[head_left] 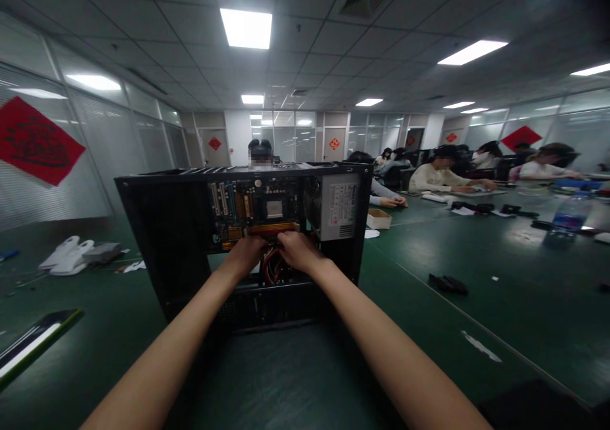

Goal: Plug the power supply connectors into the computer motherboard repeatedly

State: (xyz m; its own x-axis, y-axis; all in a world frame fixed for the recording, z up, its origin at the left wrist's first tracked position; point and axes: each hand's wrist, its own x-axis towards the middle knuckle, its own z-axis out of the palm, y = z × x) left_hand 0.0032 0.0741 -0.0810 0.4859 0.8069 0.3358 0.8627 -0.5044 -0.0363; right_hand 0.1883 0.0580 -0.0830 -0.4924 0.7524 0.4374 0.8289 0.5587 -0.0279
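Observation:
In front of me stands a black computer case (157,246) with its side off. Its motherboard (290,195) shows a bare metal-topped processor and orange and white slots; a labelled power supply (337,208) sits at the upper right. My left hand (246,253) and my right hand (300,251) are inside the case at the lower edge of the motherboard, just below an orange slot (271,228). Both have curled fingers drawn close together. Whatever lies between the fingertips is hidden. Red and black cables (272,268) hang right beneath and between the hands.
The green table (410,328) carries a black object (448,284), a small open box (379,218) and a water bottle (569,214). At left lie a white bag (71,255) and a green-edged device (38,341). Several people (443,173) sit working at right; another is behind the case.

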